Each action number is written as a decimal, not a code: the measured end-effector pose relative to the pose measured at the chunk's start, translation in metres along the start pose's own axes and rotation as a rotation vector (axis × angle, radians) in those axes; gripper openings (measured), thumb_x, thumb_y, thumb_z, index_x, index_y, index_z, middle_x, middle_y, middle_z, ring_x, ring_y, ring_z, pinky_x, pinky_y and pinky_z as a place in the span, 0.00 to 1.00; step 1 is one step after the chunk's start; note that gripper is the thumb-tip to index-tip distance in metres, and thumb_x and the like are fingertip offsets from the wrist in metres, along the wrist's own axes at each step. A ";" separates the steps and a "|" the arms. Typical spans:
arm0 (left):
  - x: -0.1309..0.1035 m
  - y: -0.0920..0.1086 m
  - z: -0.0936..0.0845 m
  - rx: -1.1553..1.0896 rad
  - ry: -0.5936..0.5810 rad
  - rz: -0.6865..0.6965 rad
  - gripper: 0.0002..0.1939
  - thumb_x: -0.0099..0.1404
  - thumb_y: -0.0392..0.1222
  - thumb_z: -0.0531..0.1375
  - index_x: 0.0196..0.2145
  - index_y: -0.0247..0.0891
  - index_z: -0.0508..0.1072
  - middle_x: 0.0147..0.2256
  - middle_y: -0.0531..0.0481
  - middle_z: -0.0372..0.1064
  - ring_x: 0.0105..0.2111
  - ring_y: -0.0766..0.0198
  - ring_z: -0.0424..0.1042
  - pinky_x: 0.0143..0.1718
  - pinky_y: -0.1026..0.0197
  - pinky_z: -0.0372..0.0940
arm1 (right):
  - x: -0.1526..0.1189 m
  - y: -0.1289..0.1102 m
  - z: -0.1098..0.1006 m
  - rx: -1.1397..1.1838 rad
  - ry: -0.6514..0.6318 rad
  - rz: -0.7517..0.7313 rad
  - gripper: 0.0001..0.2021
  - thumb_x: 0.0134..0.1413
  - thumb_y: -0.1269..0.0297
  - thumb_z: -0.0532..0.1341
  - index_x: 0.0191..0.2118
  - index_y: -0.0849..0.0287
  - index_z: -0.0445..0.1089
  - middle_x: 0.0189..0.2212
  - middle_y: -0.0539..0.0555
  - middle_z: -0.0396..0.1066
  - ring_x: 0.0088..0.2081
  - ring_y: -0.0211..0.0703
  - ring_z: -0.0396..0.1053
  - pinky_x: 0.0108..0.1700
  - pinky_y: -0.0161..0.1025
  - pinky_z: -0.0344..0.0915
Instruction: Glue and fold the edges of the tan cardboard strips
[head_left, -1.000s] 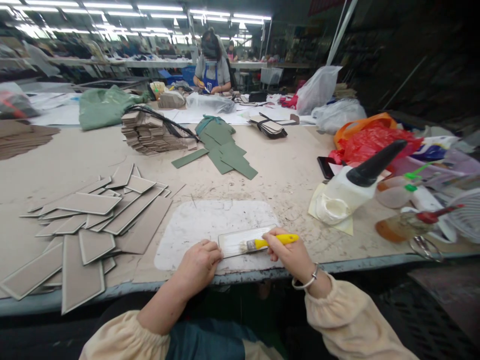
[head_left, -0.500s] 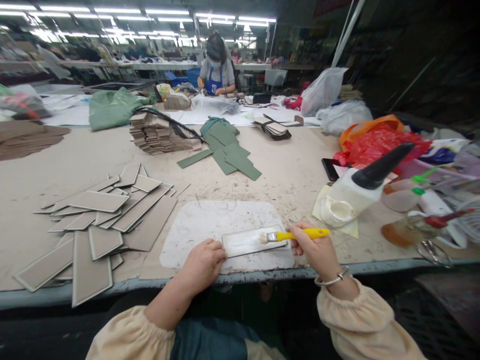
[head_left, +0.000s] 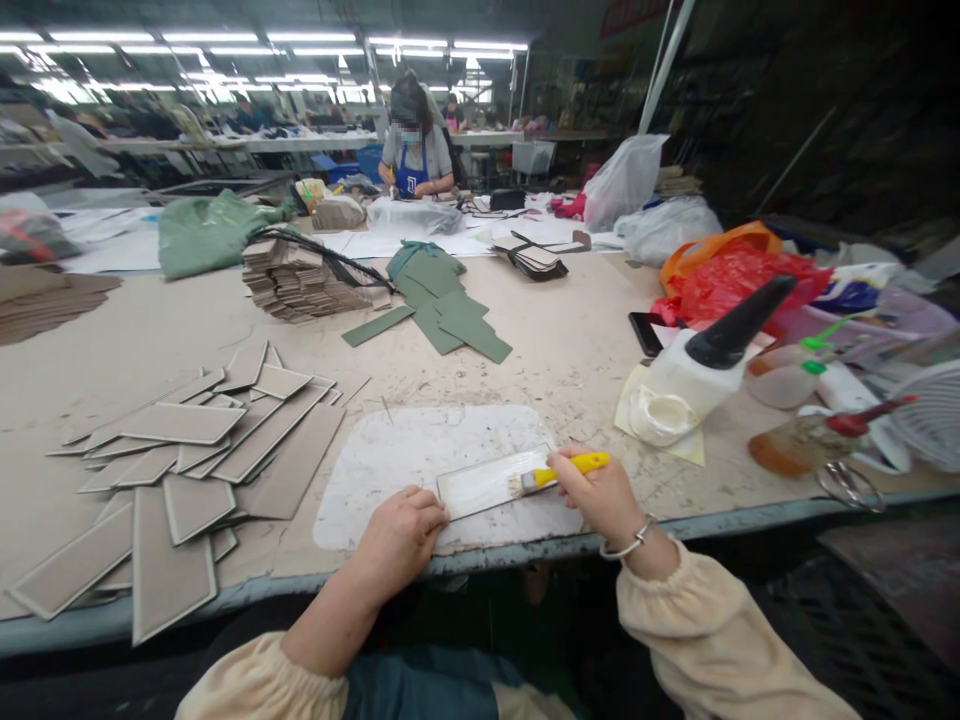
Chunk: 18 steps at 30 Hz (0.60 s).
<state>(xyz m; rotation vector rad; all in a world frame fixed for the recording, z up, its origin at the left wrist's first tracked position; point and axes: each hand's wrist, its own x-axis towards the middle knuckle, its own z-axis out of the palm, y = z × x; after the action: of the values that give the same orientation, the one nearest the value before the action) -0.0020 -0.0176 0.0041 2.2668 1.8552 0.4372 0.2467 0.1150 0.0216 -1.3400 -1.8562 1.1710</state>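
A thin rectangular panel (head_left: 480, 484), wet and whitish on top, lies on a white sheet (head_left: 375, 450) near the table's front edge. My left hand (head_left: 405, 532) pinches the panel's left end with its fingers curled together. In my right hand (head_left: 596, 495) is a flat paintbrush (head_left: 589, 463) with a yellow handle, its pale bristles touching the panel's right half. The panel's far right end is partly hidden behind that hand. To the left lies a loose pile of beige panels (head_left: 180, 425) with pale borders, some jutting over the table edge.
Right of the sheet, a white bottle (head_left: 679, 385) with a black spout lies tilted on yellowish paper. Beyond are amber-liquid bottles (head_left: 795, 443), scissors (head_left: 851, 487) and a red bag (head_left: 750, 285). Green pieces (head_left: 450, 310) and beige stacks (head_left: 300, 278) lie farther back. A person (head_left: 415, 150) works opposite.
The brush and my right hand have moved left, and the handle is tilted more. My left hand stays at the panel's left end. The whole view has shifted slightly.
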 end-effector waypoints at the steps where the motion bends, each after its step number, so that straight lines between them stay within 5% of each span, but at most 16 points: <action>1: 0.000 0.000 0.000 -0.009 0.000 -0.005 0.11 0.63 0.32 0.54 0.31 0.39 0.76 0.33 0.48 0.72 0.37 0.60 0.69 0.39 0.59 0.66 | 0.003 0.002 -0.011 0.015 0.055 0.017 0.14 0.55 0.53 0.56 0.28 0.58 0.69 0.14 0.47 0.64 0.16 0.36 0.63 0.18 0.31 0.60; 6: 0.001 0.002 -0.002 -0.029 -0.003 -0.007 0.12 0.63 0.31 0.53 0.29 0.39 0.76 0.32 0.48 0.71 0.36 0.61 0.68 0.39 0.60 0.66 | 0.008 0.003 -0.035 0.162 0.245 0.024 0.16 0.54 0.51 0.57 0.31 0.60 0.69 0.16 0.47 0.65 0.16 0.35 0.63 0.19 0.32 0.62; 12: 0.001 0.002 -0.002 -0.026 0.020 0.004 0.12 0.63 0.32 0.53 0.31 0.39 0.76 0.32 0.48 0.71 0.36 0.61 0.68 0.39 0.60 0.66 | 0.007 0.004 -0.024 -0.105 0.073 -0.049 0.15 0.56 0.55 0.54 0.25 0.58 0.67 0.15 0.48 0.66 0.17 0.37 0.65 0.20 0.32 0.59; 18: 0.002 0.004 -0.003 -0.014 -0.026 -0.036 0.12 0.63 0.32 0.52 0.29 0.39 0.74 0.31 0.48 0.69 0.36 0.61 0.67 0.39 0.60 0.65 | 0.010 0.012 -0.034 -0.228 0.164 -0.077 0.16 0.57 0.53 0.52 0.27 0.57 0.69 0.15 0.48 0.66 0.19 0.39 0.66 0.22 0.34 0.61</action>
<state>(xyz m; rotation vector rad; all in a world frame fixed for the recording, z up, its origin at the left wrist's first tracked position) 0.0011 -0.0161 0.0082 2.2162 1.8709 0.4116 0.2770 0.1365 0.0258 -1.4261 -1.9460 0.8034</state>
